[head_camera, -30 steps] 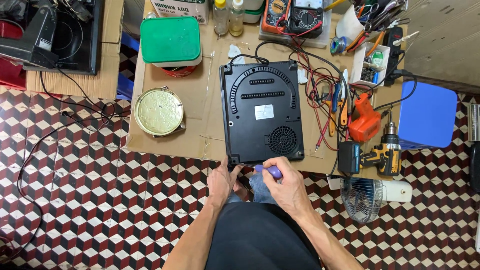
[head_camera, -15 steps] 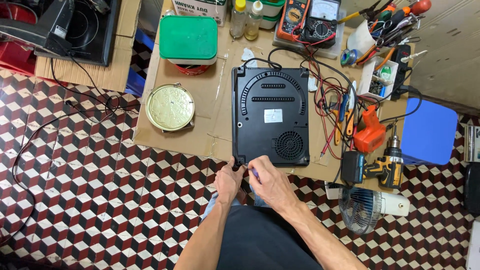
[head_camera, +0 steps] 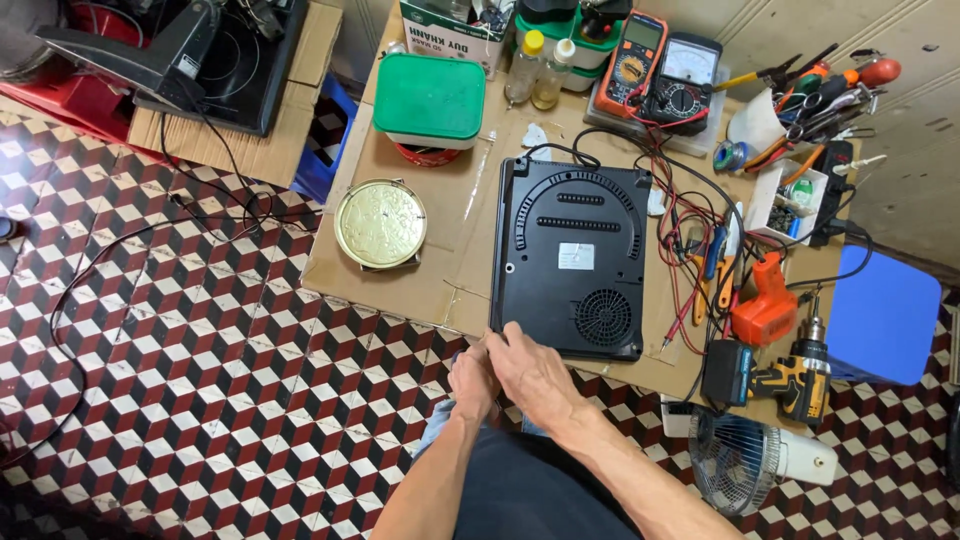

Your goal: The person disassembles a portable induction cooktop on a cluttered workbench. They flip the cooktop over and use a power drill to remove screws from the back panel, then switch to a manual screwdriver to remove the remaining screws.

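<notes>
Both hands have slid left along the near edge of the black induction cooker (head_camera: 572,262) since half a second ago; the purple-handled tool seen a second back is no longer visible (hidden or set down, cannot tell). Left hand (head_camera: 473,383) and right hand (head_camera: 533,372) now sit pressed together at the cooker's near-left corner.

Cooker lies bottom-up on the cardboard-covered surface (head_camera: 440,275), its long axis running away from the person, vent grille (head_camera: 604,318) at the near-right. It lies just ahead of both hands, touching them at the corner. Left hand is nearer the corner itself; right hand overlaps from the right, fingers curled over the edge.

Grip state: left fingers look pinched at the corner, on what I cannot tell. Right hand is curled loosely, whether it holds anything is hidden.

Around:
- round brass-coloured lid (head_camera: 380,223) to the left, well apart
- green-lidded box (head_camera: 430,97) at the far side
- two multimeters (head_camera: 660,72) beyond the cooker
- red and black test leads (head_camera: 690,240) just right of it
- orange cordless drill (head_camera: 795,380) at the right
- small white fan (head_camera: 755,460) on the tiled floor (head_camera: 200,400)
</notes>
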